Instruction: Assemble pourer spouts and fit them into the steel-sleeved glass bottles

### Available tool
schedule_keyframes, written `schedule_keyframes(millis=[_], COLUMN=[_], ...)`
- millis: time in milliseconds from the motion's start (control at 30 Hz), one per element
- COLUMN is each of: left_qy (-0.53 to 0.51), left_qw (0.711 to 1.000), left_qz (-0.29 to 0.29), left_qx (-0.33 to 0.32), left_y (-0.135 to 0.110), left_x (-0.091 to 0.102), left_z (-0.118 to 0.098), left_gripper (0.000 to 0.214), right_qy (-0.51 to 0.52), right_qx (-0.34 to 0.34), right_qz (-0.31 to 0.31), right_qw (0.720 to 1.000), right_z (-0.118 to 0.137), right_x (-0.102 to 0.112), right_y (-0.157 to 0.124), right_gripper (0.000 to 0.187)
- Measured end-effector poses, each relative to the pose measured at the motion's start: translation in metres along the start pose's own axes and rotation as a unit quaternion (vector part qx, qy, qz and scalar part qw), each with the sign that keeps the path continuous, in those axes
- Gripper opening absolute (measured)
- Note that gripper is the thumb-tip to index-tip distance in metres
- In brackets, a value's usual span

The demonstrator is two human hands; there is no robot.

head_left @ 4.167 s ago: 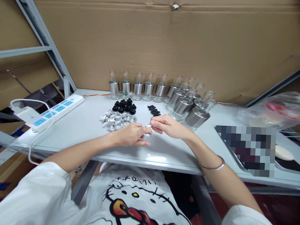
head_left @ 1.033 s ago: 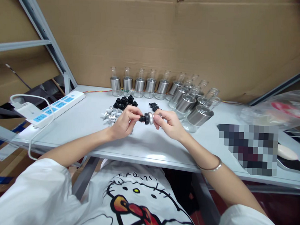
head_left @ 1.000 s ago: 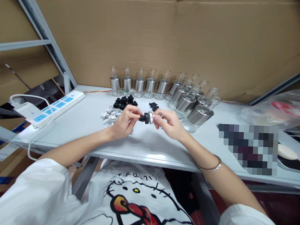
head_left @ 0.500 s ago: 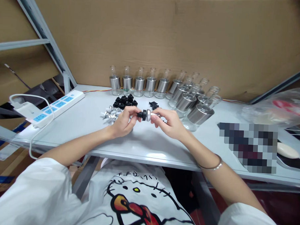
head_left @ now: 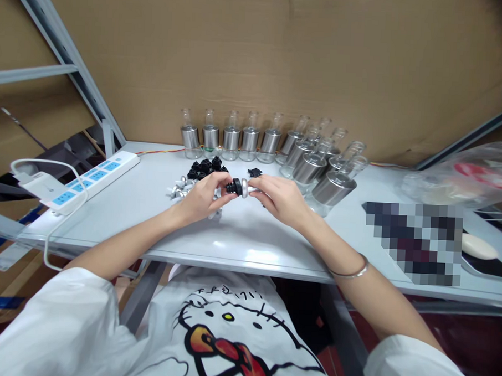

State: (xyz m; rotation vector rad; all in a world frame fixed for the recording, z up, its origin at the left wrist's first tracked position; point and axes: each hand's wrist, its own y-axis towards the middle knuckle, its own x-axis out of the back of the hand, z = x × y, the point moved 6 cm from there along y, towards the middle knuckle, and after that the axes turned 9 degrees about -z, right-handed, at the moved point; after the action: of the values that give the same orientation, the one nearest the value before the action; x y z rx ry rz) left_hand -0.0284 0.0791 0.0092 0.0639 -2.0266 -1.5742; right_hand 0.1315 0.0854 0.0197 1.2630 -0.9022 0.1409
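Between my hands, above the table, is a bottle pourer made of a ribbed black stopper (head_left: 234, 187) joined to a silver metal spout piece (head_left: 245, 188). My left hand (head_left: 204, 196) pinches the black stopper end. On the other side, the fingers of my right hand (head_left: 277, 199) are closed round the pale spout end, which they partly hide. Just behind my left hand lie a pile of black stoppers (head_left: 205, 166) and a heap of silver spouts (head_left: 180, 188). Small black parts (head_left: 254, 172) sit beyond my right hand.
Several glass bottles with metal sleeves (head_left: 250, 138) stand along the back and right of the table (head_left: 169, 237). A power strip (head_left: 95, 182) with a plugged-in charger lies left. A plastic bag (head_left: 468, 172), a blurred-out patch and a pale computer mouse (head_left: 479, 246) are at right.
My right hand's fingers have turned over the spout, knuckles now more on top. The pourer has shifted slightly left and up, and the whole view has moved a little.
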Motion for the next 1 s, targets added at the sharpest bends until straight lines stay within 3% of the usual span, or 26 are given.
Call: schedule_keyframes(millis=[133,333,533,1000], left_qy=[0.009,-0.039,-0.036,-0.027], left_qw=[1.000,0.995,0.992,0.995], left_qz=[0.000,-0.015,-0.021,-0.044], left_qx=[-0.008,-0.092,-0.120,-0.081], left_y=[0.001,0.001,0.003,0.005], left_x=[0.001,0.003,0.006,0.009], left_z=[-0.003,-0.011,-0.015,-0.018], left_gripper=[0.024,0.027,0.027,0.026], right_qy=[-0.028,-0.025,-0.034,0.000], right_qx=[0.015,0.048,0.051,0.029], right_qz=[0.001,-0.024,-0.024,-0.022], right_qw=[0.999,0.998,0.998,0.999], right_z=[0.000,0.007,0.009,0.009], right_x=[0.000,0.004,0.006,0.005], right_y=[0.000,0.001,0.002,0.001], right_gripper=[0.036,0.031,0.031,0.039])
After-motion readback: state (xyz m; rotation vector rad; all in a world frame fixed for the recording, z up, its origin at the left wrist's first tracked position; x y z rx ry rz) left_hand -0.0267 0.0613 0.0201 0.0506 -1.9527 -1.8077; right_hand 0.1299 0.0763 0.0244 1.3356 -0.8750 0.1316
